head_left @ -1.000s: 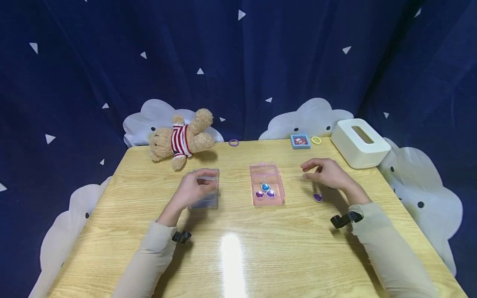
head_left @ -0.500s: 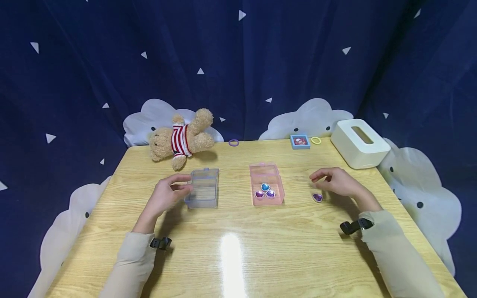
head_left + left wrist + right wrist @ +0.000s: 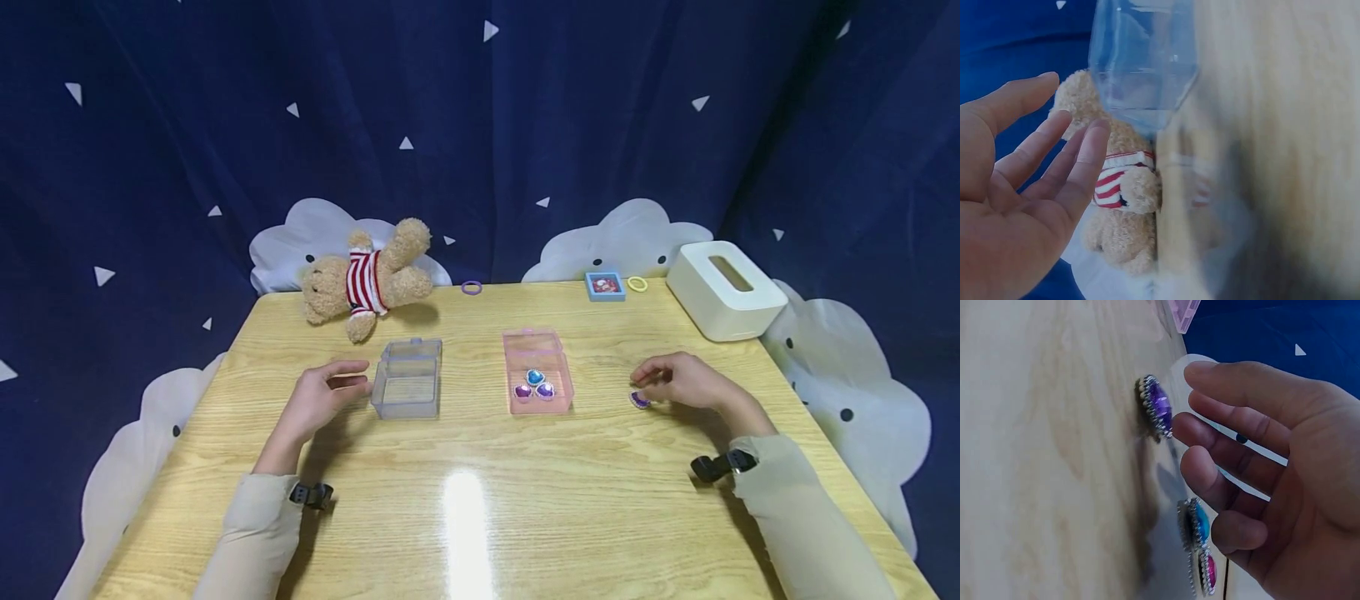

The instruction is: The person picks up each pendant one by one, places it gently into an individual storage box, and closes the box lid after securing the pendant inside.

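My left hand (image 3: 318, 402) hovers just left of the clear bluish box (image 3: 406, 410), whose lid is raised; its fingers are loosely extended and hold nothing. In the left wrist view the box (image 3: 1144, 69) appears beyond the fingertips. My right hand (image 3: 686, 382) hangs over a purple gem (image 3: 638, 401) with a silver beaded rim. The right wrist view shows its bent, relaxed fingers apart from that gem (image 3: 1159, 406). A blue gem (image 3: 1202, 522) and a pink gem (image 3: 1211, 572) lie near that palm, hidden by the hand in the head view.
Between the hands, an opened pink box (image 3: 529, 340) holds a blue gem (image 3: 535, 377) and two purple gems (image 3: 545, 391). Along the back are a teddy bear (image 3: 365, 282), a purple ring (image 3: 472, 287), a blue-framed square (image 3: 604, 286), a yellow ring (image 3: 637, 284) and a white tissue box (image 3: 726, 292).
My left hand has drawn back leftward from the clear box. My right hand has moved right and down to the purple gem. Boxes and gems have stayed in place.
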{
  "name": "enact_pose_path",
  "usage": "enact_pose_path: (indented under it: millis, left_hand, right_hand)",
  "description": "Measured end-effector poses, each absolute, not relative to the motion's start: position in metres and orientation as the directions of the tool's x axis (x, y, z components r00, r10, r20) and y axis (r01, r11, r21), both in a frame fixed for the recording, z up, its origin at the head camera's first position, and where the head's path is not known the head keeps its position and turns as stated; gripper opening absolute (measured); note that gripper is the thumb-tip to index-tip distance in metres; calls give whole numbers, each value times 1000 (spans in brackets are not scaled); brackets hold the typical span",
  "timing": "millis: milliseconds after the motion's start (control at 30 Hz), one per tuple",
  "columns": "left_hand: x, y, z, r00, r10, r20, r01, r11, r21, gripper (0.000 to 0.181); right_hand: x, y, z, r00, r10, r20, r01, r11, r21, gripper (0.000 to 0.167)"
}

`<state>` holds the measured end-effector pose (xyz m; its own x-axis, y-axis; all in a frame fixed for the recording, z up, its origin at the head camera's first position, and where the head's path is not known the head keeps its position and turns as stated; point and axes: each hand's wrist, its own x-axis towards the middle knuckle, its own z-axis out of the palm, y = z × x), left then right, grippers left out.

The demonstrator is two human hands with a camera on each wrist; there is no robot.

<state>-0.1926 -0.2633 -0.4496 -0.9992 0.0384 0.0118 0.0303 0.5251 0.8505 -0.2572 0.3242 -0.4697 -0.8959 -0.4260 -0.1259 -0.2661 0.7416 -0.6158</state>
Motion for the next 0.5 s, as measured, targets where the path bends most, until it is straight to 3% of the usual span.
enact_pose_path:
  millis: [500]
  left_hand:
    - [-193, -259, -458, -990, 140, -28, 42, 476, 879, 50]
  right_hand:
    - [-253, 325, -477, -895, -421, -149, -278, 787, -551, 34]
